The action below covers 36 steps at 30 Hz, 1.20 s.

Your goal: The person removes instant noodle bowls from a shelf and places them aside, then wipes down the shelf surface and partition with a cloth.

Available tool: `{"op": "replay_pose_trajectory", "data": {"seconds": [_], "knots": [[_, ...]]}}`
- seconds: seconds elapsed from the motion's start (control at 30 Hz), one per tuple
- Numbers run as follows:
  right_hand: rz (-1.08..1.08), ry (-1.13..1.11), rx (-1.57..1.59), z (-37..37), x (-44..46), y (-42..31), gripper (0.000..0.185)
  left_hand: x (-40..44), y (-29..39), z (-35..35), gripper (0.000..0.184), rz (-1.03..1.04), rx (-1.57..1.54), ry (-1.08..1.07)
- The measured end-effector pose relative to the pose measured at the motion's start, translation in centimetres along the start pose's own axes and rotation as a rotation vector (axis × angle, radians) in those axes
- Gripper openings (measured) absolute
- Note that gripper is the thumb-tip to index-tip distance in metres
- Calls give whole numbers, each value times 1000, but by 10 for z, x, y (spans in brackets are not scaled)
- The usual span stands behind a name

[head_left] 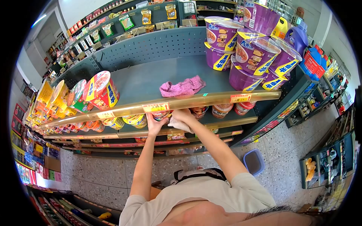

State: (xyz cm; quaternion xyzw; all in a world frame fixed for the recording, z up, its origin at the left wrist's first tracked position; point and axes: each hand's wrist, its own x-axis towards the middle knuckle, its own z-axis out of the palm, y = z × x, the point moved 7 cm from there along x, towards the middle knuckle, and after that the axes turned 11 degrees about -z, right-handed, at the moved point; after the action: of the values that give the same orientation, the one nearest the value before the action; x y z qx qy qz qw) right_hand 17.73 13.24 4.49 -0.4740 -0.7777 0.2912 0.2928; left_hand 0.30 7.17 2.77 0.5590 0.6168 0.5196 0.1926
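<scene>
My left hand is wrapped round a noodle cup on the second shelf, just under the price tag on the rail of the top shelf. To its right my right hand holds a pale cloth, its fingers partly hidden by the rail. A crumpled pink cloth lies on the top shelf above both hands. More noodle cups stand to the right on the second shelf, and yellow-lidded cups stand to the left.
Purple noodle buckets are stacked at the top shelf's right end. Red, green and yellow buckets stand at its left. The shelf rail runs above my hands. A grey-blue bin stands on the floor at the right.
</scene>
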Motion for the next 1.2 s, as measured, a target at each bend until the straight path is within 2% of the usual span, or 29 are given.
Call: {"op": "replay_pose_trajectory", "data": {"seconds": [0.13, 0.2, 0.3, 0.43, 0.47, 0.57, 0.6, 0.7, 0.73, 0.83, 0.87, 1.03, 1.07, 1.2], "knots": [[5, -55, -18, 5, -54, -10, 50, 0, 2, -3, 80, 5, 40, -13], [-85, 3, 102, 2, -82, -11, 56, 1, -2, -3, 79, 1, 24, -30], [-63, -11, 203, 3, -108, 5, 58, 2, -13, -1, 80, -32, -33, -70], [25, 39, 329, -2, -130, 32, 50, -2, -19, 8, 96, -116, -280, -78], [36, 67, 362, -3, -136, 37, 49, -5, -19, 9, 104, -148, -257, -82], [70, 119, 426, -8, -150, 52, 46, -12, -23, 15, 108, -82, -410, -18], [80, 114, 428, -11, -154, 52, 45, -16, -23, 14, 115, -110, -343, -8], [84, 136, 434, -13, -162, 61, 46, -29, -19, 11, 118, -84, -337, 44], [83, 150, 436, -13, -164, 66, 47, -37, -20, 11, 117, -116, -470, 34], [98, 199, 525, -14, -169, 78, 46, -71, -39, 10, 92, -342, -449, 218], [110, 205, 526, -17, -171, 81, 49, -85, -38, 11, 77, -352, -476, 258], [193, 329, 613, -39, -167, 94, 64, -135, -30, 19, 61, -484, -534, 274], [213, 284, 548, -46, -163, 98, 73, -142, -32, 20, 60, -509, -525, 276], [193, 318, 478, -73, -138, 92, 76, -165, -43, 15, 57, -567, -445, 309]]}}
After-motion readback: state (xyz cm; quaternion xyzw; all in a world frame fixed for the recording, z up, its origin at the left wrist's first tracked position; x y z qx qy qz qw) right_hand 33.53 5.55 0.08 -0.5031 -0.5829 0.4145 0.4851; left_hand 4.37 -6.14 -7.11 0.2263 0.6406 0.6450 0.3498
